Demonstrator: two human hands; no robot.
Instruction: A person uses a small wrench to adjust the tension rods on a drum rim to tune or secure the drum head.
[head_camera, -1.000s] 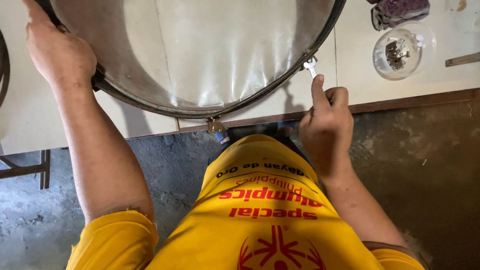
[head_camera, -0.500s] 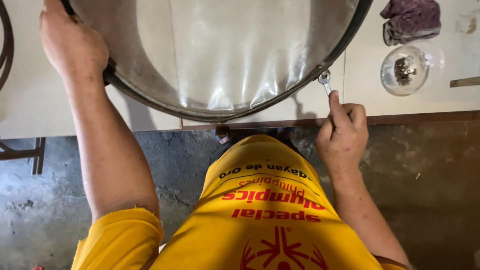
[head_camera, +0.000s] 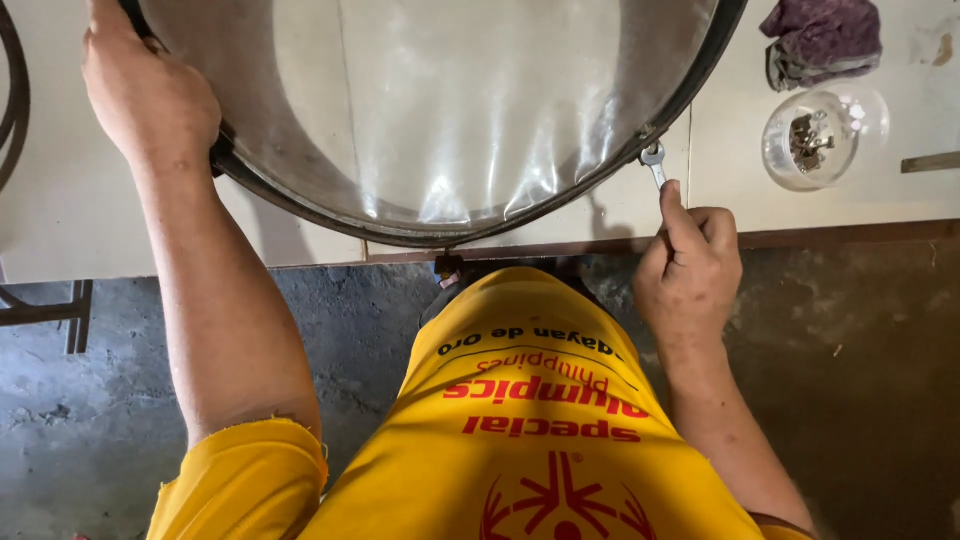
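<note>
One wrench (head_camera: 655, 163) in right hand (head_camera: 690, 265), at drum (head_camera: 440, 110) rim.

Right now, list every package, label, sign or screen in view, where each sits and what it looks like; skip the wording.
No packages, signs or screens.
Printed shirt front: bottom centre, on the person's chest; bright yellow cloth with red and dark lettering above a red radiating emblem, seen upside down.
Nearest to a container: clear glass bowl, upper right on the pale table, round, unlabelled, holding small dark metal bits.
</note>
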